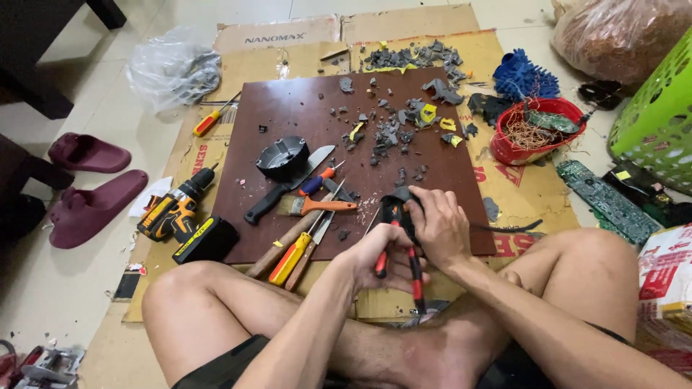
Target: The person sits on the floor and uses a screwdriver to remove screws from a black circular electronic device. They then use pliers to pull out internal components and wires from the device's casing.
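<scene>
Two hands work over the brown board (288, 115): the left hand (382, 258) grips red-handled pliers (404, 248), the right hand (441, 227) pinches a small black part (401, 196), with many broken plastic shards (389, 130) already scattered beyond.

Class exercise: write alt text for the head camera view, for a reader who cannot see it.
A seated person's left hand grips red-handled pliers while the right hand holds a black part at their tip, over a brown board strewn with tools and plastic scraps, a cordless drill beside it.
</scene>
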